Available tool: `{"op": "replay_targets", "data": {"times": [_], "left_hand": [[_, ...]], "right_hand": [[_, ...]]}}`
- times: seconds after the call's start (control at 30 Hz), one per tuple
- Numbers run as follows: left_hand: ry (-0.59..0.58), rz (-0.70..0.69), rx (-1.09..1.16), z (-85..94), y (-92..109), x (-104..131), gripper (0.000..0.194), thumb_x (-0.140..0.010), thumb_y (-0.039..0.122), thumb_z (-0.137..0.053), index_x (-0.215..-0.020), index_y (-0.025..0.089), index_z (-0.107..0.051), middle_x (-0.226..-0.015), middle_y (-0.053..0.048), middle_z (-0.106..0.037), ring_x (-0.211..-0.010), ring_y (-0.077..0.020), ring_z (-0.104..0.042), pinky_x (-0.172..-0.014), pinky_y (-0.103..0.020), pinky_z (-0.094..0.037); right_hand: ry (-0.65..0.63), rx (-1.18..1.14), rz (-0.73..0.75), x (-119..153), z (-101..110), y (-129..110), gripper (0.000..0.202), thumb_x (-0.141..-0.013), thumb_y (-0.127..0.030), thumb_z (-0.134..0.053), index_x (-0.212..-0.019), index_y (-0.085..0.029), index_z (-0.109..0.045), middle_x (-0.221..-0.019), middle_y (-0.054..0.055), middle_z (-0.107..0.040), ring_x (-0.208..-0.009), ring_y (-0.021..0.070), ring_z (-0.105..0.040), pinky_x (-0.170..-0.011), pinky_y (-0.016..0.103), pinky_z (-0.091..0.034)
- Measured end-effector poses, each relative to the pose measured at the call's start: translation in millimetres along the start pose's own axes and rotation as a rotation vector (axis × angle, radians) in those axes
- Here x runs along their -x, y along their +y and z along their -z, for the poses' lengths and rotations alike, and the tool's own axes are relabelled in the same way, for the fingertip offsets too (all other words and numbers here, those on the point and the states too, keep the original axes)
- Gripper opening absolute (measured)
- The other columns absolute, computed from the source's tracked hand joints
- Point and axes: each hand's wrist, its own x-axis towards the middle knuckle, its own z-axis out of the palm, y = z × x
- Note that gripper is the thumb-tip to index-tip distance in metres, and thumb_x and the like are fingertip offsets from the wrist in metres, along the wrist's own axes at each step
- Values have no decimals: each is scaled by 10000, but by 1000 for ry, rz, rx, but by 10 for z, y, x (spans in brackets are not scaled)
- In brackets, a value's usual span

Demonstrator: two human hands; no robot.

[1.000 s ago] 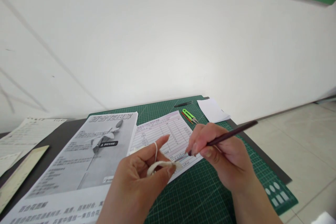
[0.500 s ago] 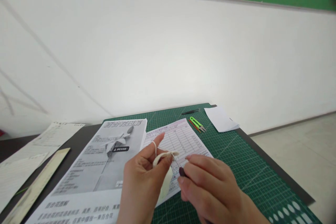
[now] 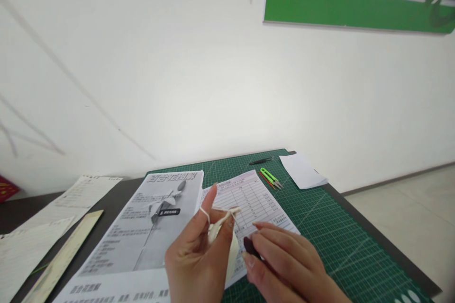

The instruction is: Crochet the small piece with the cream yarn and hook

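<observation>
Cream yarn (image 3: 206,214) loops around the raised index finger of my left hand (image 3: 197,260). That hand's thumb and fingers pinch a small cream crochet piece (image 3: 223,220), partly hidden behind the thumb. A pale flap hangs below the thumb; I cannot tell whether it belongs to the piece. My right hand (image 3: 293,262) is closed around the dark handle of a crochet hook (image 3: 250,247). The thin metal shaft points up and left at the stitches, its tip hard to make out. Both hands are over a printed table sheet (image 3: 249,189).
A printed flower guide (image 3: 124,227) lies left, with a ruler (image 3: 67,255) and handwritten sheets (image 3: 81,199) beyond it. Green thread snips (image 3: 270,177), black tweezers (image 3: 261,161) and white paper (image 3: 302,170) lie at the back right. A green cutting mat (image 3: 330,232) covers the table.
The view has tilted up, so table things appear lower and more of the green wall board shows. My left hand has turned slightly with the crochet piece. Both grips are kept.
</observation>
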Motion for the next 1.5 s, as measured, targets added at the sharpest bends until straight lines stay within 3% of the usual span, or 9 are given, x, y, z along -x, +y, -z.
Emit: {"op": "replay_targets", "data": {"times": [0.1,0.23,0.37,0.5,0.73,1.13,1.27,1.4,1.5], "left_hand": [[26,-34,38,9,-34,7,383,-619,208,-827,-983,310,-764,-679,59,-735,-715,-151,-657,-842,-260,-496],[13,-86,84,36,-88,-14,396,-608,240,-841,-981,348,-758,-675,78,-743,-689,-109,-655,-829,-215,-500],[12,-141,75,50,-121,-30,408,-610,274,-834,-1000,357,-749,-692,84,-754,-694,-92,-669,-812,-187,-509],[27,-260,13,69,-166,-43,420,-655,211,-804,-1035,375,-731,-706,105,-759,-691,-61,-660,-858,-158,-479],[57,-376,4,55,-218,-19,420,-700,148,-756,-1052,375,-721,-757,109,-758,-777,-82,-686,-904,-200,-479],[-100,-133,0,59,-124,-22,356,-679,238,-781,-1023,320,-749,-757,55,-726,-770,-116,-647,-810,-189,-483],[-201,-46,47,78,-61,-51,355,-689,237,-764,-1042,270,-745,-733,33,-680,-776,-142,-650,-808,-224,-492],[-191,-59,-34,87,-35,-49,359,-691,246,-764,-1047,280,-737,-754,39,-688,-798,-141,-649,-840,-225,-475],[-183,-64,-65,94,-32,-53,367,-687,246,-766,-1048,306,-736,-735,54,-679,-814,-142,-646,-848,-223,-467]], "right_hand": [[28,-30,-13,38,-15,22,322,-837,-74,-604,-1125,-219,-626,-918,92,-781,-877,245,-736,-791,345,-625],[115,35,52,172,-116,106,196,-885,-148,-587,-1071,-161,-649,-951,107,-772,-952,229,-715,-760,300,-623],[134,50,77,270,-179,162,182,-899,-125,-566,-1057,-117,-656,-1021,125,-752,-1038,219,-682,-825,287,-599],[102,57,76,336,-211,184,229,-903,-128,-559,-1113,-135,-649,-1086,115,-734,-1077,226,-663,-859,299,-589],[217,-18,9,428,-354,178,288,-910,-169,-553,-1189,-148,-620,-1111,126,-720,-1065,247,-667,-828,336,-603],[329,-271,-9,93,-315,210,307,-849,-49,-563,-1128,-147,-647,-918,117,-747,-835,204,-724,-685,296,-622],[247,-162,44,158,-307,236,283,-866,-57,-528,-1112,-116,-653,-942,138,-737,-902,214,-709,-729,307,-618],[178,24,104,239,-282,254,263,-879,-84,-519,-1100,-90,-661,-985,152,-733,-1017,234,-673,-812,329,-601],[190,-5,119,219,-277,244,236,-858,-52,-528,-1036,-60,-682,-931,162,-732,-1004,228,-670,-816,311,-594]]}}
